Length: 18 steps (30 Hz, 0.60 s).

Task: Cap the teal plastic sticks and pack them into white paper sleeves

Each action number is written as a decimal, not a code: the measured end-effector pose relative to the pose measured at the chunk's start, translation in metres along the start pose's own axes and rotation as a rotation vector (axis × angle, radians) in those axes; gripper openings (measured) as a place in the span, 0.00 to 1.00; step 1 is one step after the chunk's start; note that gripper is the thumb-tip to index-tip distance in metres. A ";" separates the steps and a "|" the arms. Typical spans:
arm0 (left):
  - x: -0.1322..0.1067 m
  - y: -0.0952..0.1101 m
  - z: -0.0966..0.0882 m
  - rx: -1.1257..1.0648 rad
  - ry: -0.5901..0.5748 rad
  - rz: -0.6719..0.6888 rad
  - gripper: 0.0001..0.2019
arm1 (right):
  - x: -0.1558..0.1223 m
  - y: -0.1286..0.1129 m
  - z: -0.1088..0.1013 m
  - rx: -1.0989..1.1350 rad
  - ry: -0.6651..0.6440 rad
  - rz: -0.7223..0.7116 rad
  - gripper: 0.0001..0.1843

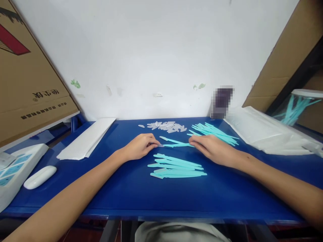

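Note:
My left hand point(141, 146) pinches a small clear blade cap point(160, 145) at the head of a turquoise eyebrow razor point(174, 146). The handle end of that razor is between the closed fingers of my right hand point(214, 148). Another turquoise razor point(168, 139) lies slantwise just behind it, its far end running toward my right hand. Nearer to me is a group of several razors point(179, 166), heads to the left. Beyond my hands sits a heap of clear caps point(168, 126), and a pile of razors point(214, 132) lies behind my right hand.
On the blue table point(126, 191), a folded white sheet point(87, 139) and a white oval case point(40, 177) lie left, beside a white tray point(25, 168). A plastic bag point(267, 131) and a clear tub of razors point(295, 107) stand right. Cardboard point(32, 77) leans at left.

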<state>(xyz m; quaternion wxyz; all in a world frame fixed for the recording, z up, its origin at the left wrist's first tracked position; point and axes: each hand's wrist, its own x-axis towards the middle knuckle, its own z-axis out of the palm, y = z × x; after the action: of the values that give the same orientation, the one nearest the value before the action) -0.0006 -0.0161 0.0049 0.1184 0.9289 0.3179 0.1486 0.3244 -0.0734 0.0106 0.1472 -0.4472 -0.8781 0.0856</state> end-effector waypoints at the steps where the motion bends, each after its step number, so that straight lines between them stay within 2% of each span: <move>1: -0.001 0.000 0.000 -0.004 -0.001 -0.002 0.14 | 0.000 0.000 0.000 0.004 -0.005 -0.003 0.18; 5: 0.000 0.001 0.003 -0.032 0.007 0.004 0.13 | 0.000 -0.003 0.001 0.010 -0.025 -0.012 0.17; 10: 0.015 0.005 0.014 -0.143 0.057 0.012 0.12 | 0.006 -0.014 0.008 -0.039 -0.003 -0.015 0.18; 13: 0.020 0.003 0.018 -0.106 0.076 0.037 0.12 | 0.006 -0.016 0.010 -0.077 0.021 -0.014 0.18; 15: 0.020 0.001 0.019 -0.061 0.107 0.046 0.12 | 0.005 -0.015 0.010 -0.124 0.058 -0.025 0.18; 18: 0.017 0.000 0.020 0.009 0.156 0.060 0.13 | 0.001 -0.012 0.006 -0.210 0.179 -0.062 0.18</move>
<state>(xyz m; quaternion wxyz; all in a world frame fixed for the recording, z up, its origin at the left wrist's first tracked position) 0.0191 -0.0083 -0.0105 0.0846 0.9241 0.2988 0.2228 0.3123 -0.0798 0.0087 0.1799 -0.4386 -0.8790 -0.0517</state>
